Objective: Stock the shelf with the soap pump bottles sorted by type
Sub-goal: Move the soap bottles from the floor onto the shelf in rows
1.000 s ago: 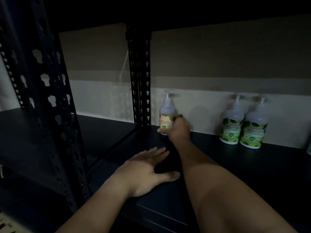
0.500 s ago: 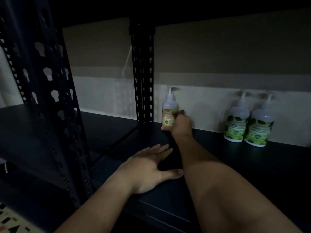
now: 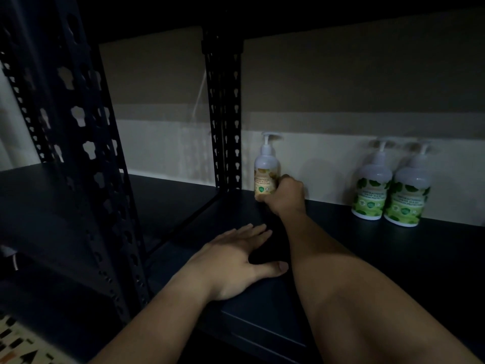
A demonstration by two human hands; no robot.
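A yellow-labelled soap pump bottle (image 3: 265,168) stands upright at the back of the dark shelf (image 3: 341,240), just right of the black upright post. My right hand (image 3: 284,194) grips its lower body, arm stretched far in. Two green-labelled pump bottles (image 3: 371,187) (image 3: 408,193) stand side by side against the back wall further right, apart from the yellow one. My left hand (image 3: 236,258) rests flat on the shelf near its front edge, fingers straight, holding nothing.
A perforated black post (image 3: 225,114) rises at the back, a thicker one (image 3: 78,127) at front left. Another dark shelf board (image 3: 52,206) continues to the left. The shelf above hangs low overhead. The light is dim.
The view shifted slightly; my right hand still holds the yellow-labelled bottle at the back of the shelf. My left hand has stayed flat in place.
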